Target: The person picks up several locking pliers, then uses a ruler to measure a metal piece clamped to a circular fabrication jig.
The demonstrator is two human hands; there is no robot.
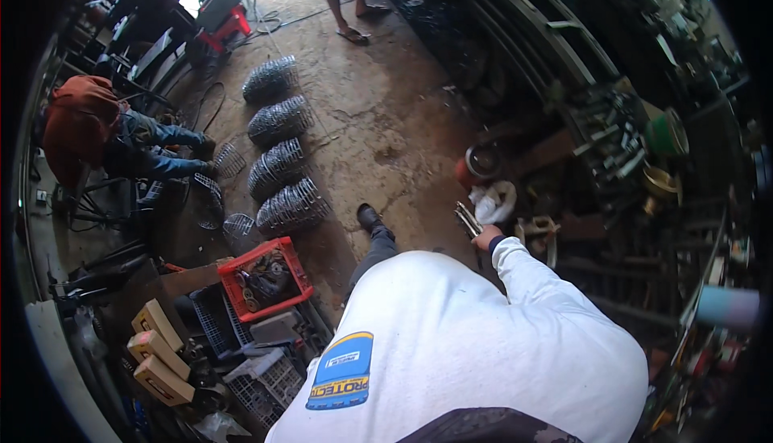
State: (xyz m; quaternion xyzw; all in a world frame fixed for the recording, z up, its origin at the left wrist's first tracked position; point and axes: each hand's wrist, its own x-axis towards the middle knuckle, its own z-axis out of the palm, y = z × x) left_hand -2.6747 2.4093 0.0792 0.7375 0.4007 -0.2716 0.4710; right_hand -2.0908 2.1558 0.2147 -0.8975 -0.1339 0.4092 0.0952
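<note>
My right hand (486, 238) reaches forward from a white sleeve with a dark cuff. Its fingers are closed around an elongated metal thing (466, 220), bright and dark in parts; its exact kind is too small to make out. Just beyond that hand lies a white bundle (493, 201), beside a round red-sided container (478, 163). My left hand does not show; the white shirt fills the lower middle of the picture. One dark shoe (369, 217) of mine is forward on the floor.
Several bundles of curved wire grilles (278, 161) stand in a row on the concrete floor (394, 113). A red crate (304, 282) of metal parts is at left, near cardboard boxes (157, 358). One person (88, 133) bends at left; another's legs (342, 8) stand ahead. Metal racks (539, 28) line the right.
</note>
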